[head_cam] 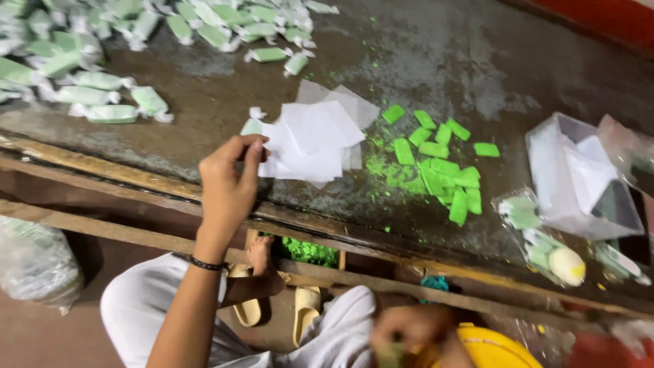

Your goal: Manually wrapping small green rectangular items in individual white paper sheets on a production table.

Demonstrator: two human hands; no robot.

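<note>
Overhead, the head camera showed the left hand (228, 180) with fingertips pinched on the edge of a white paper stack (310, 143) lying at its two o'clock on the dark table (436, 61). Green bars (439, 167) lay at three o'clock of the stack. The right hand (409, 330), blurred at six o'clock, had an unreadable grip.

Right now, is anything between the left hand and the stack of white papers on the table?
Nothing visible does. The left hand already touches the left edge of the white papers, with its fingertips on them. The green bars lie to the right of the stack, on its far side.
</note>
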